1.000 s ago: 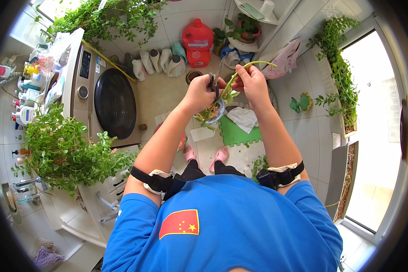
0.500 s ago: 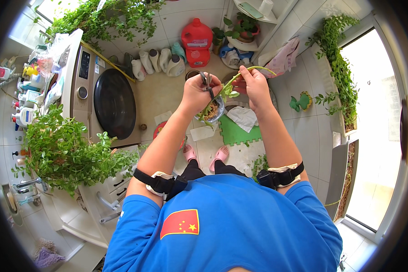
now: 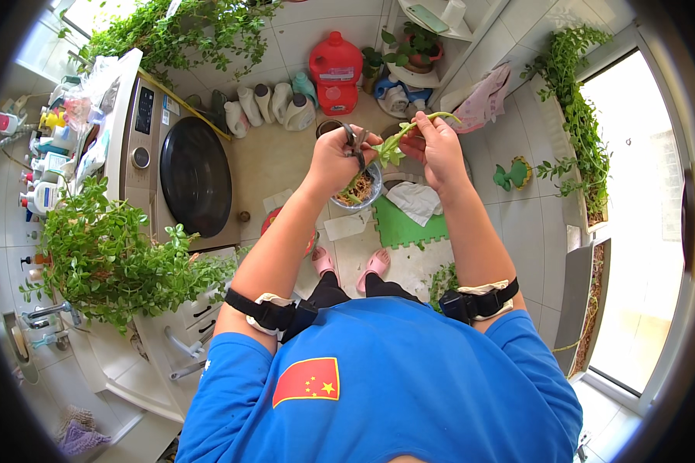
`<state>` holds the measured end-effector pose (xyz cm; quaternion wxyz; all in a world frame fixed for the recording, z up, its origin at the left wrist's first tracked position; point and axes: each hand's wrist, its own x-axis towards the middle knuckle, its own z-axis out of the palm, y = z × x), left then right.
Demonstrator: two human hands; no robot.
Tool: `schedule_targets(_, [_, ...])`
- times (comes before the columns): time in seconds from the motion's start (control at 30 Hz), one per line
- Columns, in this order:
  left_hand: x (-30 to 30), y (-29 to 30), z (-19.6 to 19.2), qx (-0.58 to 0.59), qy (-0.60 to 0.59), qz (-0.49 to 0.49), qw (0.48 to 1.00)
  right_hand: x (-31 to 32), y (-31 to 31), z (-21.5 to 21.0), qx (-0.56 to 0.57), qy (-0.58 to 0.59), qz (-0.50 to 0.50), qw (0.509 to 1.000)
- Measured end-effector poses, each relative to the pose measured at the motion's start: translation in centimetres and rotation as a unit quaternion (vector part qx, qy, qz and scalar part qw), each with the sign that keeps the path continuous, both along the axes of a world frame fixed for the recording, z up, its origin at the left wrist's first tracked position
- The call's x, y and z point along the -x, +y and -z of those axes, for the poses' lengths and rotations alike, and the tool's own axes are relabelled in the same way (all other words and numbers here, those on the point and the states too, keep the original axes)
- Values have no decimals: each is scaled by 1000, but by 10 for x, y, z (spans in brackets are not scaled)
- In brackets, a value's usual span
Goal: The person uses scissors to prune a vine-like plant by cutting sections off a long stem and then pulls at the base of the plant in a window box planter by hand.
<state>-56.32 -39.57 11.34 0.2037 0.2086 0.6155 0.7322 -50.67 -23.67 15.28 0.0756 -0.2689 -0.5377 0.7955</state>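
Note:
My left hand (image 3: 337, 160) is closed around a pair of dark-handled scissors (image 3: 357, 147), the loops standing up above the fingers. Between my two hands stretches a green plant stem (image 3: 398, 142) with pale leaves. My right hand (image 3: 439, 154) pinches it, and its bare yellow-green end sticks out past those fingertips. The stem's other end reaches the fingertips of my left hand; whether they grip it too, I cannot tell. Below the hands stands a plastic-lined bin (image 3: 376, 185) holding brown and green scraps, partly hidden by my left hand.
A washing machine (image 3: 137, 185) with a black round door stands left, beside bushy potted plants (image 3: 108, 255). Several bottles (image 3: 282, 100) and a red jug (image 3: 335, 65) line the back wall. A green foam mat (image 3: 409, 228) bears a white cloth (image 3: 414, 202). Trailing plants (image 3: 575, 116) hang right.
The stem has shifted slightly left and its free end sticks out less beyond my right hand. Its leafy part now lies closer to my left fingers. The scissors stay in my left hand.

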Motion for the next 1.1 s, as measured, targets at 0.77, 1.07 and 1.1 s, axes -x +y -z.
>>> schedule_targets(0.77, [8, -2, -4, 99, -60, -19, 993, 0, -6, -6, -14, 23, -13, 1000])
schedule_targets(1.07, [23, 1, -17, 138, 54, -79, 986, 15, -4, -8, -50, 0, -29, 998])
schedule_targets(1.1, [21, 4, -23, 111, 30, -70, 991, 17, -5, -10, -52, -1, -36, 998])
